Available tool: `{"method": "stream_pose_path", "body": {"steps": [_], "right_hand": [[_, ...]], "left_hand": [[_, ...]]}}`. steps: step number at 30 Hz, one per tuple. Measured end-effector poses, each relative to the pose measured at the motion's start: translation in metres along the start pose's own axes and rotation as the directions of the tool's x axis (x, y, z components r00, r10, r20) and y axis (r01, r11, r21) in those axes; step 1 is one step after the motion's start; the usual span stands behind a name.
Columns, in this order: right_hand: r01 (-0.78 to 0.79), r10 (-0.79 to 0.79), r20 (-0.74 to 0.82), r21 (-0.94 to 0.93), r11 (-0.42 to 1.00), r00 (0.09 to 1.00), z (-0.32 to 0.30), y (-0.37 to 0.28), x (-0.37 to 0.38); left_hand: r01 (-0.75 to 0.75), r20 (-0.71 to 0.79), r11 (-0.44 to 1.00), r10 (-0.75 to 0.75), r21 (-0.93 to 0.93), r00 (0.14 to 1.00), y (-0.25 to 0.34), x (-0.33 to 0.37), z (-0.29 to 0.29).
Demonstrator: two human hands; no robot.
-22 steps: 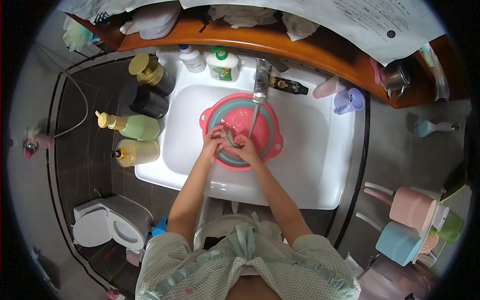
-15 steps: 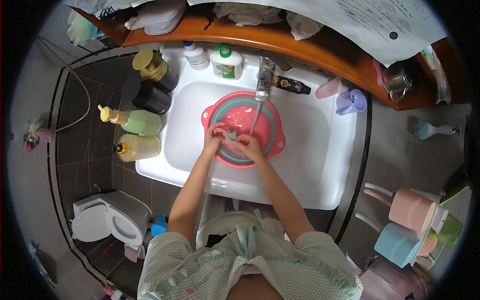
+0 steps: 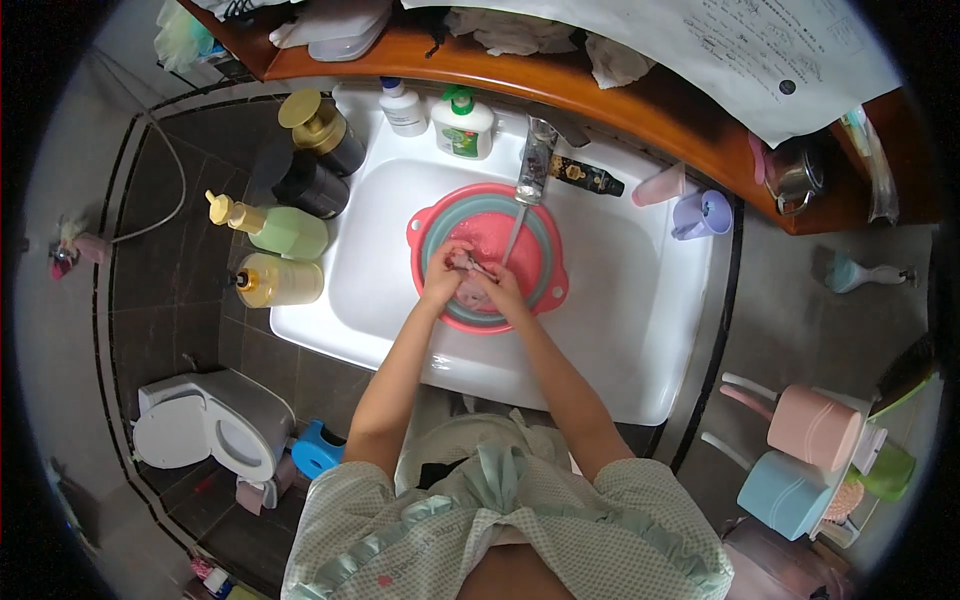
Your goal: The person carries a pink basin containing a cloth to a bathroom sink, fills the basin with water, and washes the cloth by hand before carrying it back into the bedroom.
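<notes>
While thin water runs from the metal faucet near the top centre of the frame, the left hand has come in closer to the right hand than it was half a second ago. The small pale cloth, opened out between them then, is now bunched at its upper edge, with a wet-looking part hanging below. For the work in hand, I judge this to be a regrip into close two-handed handling rather than a spreading of the fabric.

The fingers of both hands look clamped on the cloth, curled inward, though it is small and partly covered here, so exactly where each fingertip presses I cannot tell. The cloth is at the frame's centre, over the lower half of the pink-and-grey basin, which sits in the white sink. Toward the upper right, beside the faucet, lies a black tube.
</notes>
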State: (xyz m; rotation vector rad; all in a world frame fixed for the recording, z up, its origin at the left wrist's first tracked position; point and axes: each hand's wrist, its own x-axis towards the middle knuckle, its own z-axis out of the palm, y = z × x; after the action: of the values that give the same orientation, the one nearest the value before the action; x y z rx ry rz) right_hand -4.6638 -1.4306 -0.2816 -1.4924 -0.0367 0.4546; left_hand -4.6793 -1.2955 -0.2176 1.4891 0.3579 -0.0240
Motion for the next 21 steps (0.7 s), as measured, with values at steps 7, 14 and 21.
{"method": "stream_pose_path", "body": {"steps": [7,14,21], "right_hand": [[-0.165,0.18,-0.131,0.119,0.979,0.975,0.0,-0.015,-0.001],[0.102,-0.058,-0.297,0.133,0.986,0.953,0.001,-0.016,-0.004],[-0.046,0.019,-0.202,-0.13,0.99,0.979,0.003,-0.047,-0.018]], "left_hand": [[0.119,-0.204,0.993,-0.112,0.022,0.972,-0.023,-0.007,-0.026],[0.082,-0.211,0.989,-0.106,-0.12,0.972,0.0,-0.006,-0.041],[-0.015,-0.014,0.994,0.017,0.106,1.0,-0.006,-0.007,-0.057]]}}
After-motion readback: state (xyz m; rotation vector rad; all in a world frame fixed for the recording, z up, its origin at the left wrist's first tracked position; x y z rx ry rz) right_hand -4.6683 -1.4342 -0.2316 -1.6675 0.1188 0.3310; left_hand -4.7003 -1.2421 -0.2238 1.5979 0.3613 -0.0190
